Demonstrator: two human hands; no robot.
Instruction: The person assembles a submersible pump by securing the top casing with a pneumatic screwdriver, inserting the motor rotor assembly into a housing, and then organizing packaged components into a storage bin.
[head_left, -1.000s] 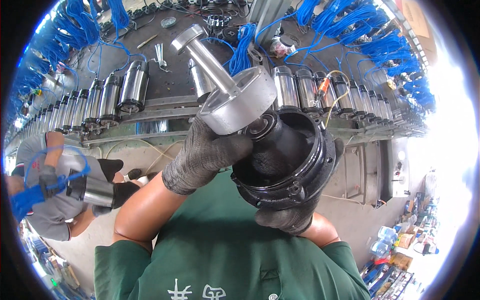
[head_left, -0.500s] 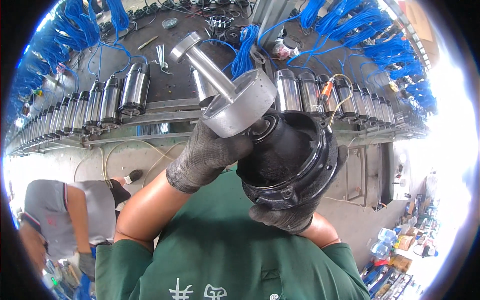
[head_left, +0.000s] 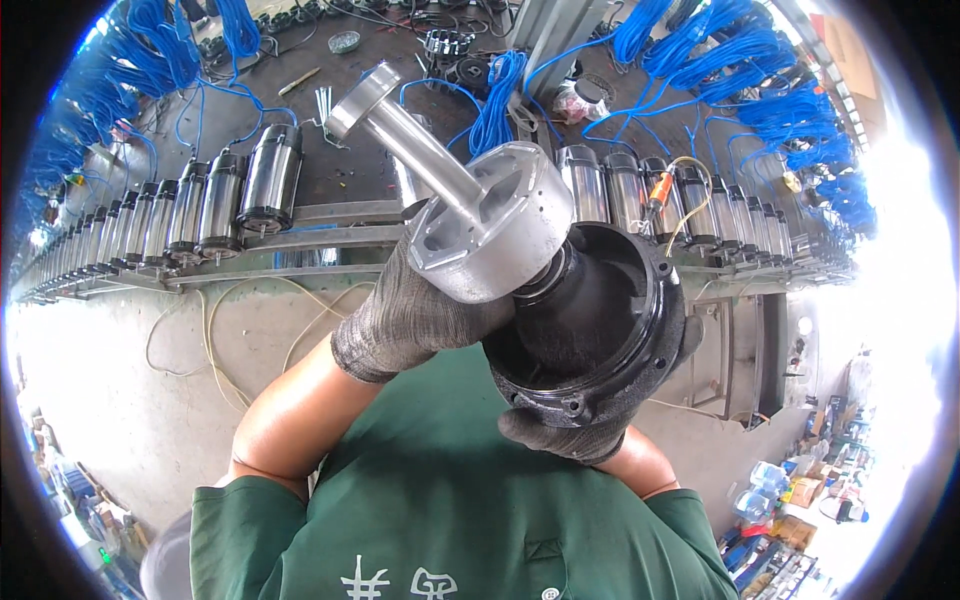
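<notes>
My left hand [head_left: 425, 315], in a grey knit glove, is closed around the underside of a silver metal tool [head_left: 495, 240]. This tool has a wide drum-shaped head with recesses in its face, a straight shaft and a small round knob at the upper left. Below the drum, a shiny bearing-like ring [head_left: 543, 282] sits at the neck of a black bell-shaped housing [head_left: 575, 340]. The housing is tilted, its wide flanged mouth facing up and right. My right hand [head_left: 575, 435], gloved too, grips it from beneath; some fingers are hidden behind the rim.
Rows of shiny cylindrical motors [head_left: 270, 180] line the bench edge on both sides, with coiled blue cables [head_left: 690, 40] behind them. An orange-handled tool [head_left: 660, 188] lies among the right-hand motors. Pale hoses [head_left: 210, 340] trail over the floor at left. Boxes and bottles [head_left: 765, 480] stand at lower right.
The metal tool has turned and shifted slightly right and down, so more of its drum face shows. The housing has moved slightly right and down. A person at left has left the view.
</notes>
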